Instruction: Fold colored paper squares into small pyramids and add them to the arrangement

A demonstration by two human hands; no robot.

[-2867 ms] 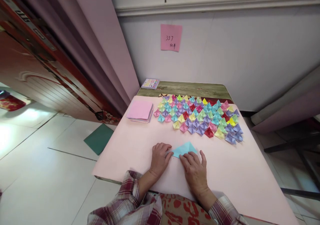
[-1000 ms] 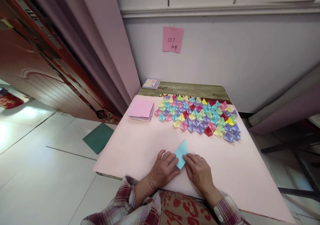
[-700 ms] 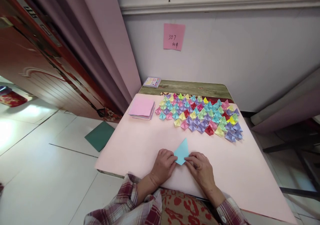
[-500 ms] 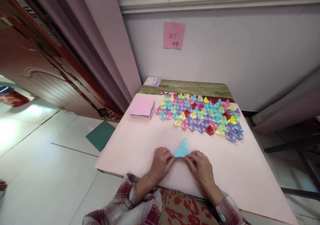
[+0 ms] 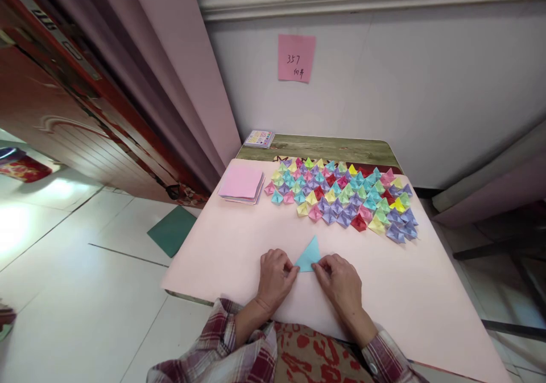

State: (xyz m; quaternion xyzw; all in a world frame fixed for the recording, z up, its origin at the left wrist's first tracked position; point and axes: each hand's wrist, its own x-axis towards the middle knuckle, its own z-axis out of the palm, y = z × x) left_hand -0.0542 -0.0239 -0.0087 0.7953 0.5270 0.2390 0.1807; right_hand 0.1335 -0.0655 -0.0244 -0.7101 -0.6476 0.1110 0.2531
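A light blue sheet of origami paper [image 5: 309,256], folded into a triangle, lies near the front of the table with its tip pointing away from me. My left hand [image 5: 276,275] pinches its left corner between thumb and fingers. At the right corner, my right hand [image 5: 340,280] grips the paper the same way, thumb near the lower edge. Beyond the hands, many small folded paper pieces [image 5: 336,204] in purple, green, pink, yellow, red and blue stand in close rows.
A stack of pink-topped paper squares [image 5: 242,183] sits at the table's left. Behind it, a small printed pack [image 5: 260,138] lies on the green wood-patterned strip [image 5: 333,145]. A pink note [image 5: 296,58] hangs on the wall. A dark green square [image 5: 172,230] is on the floor.
The folded blue paper has tipped down flatter onto the table, so its lower edge now shows straight. My right thumb has shifted slightly left onto the paper.
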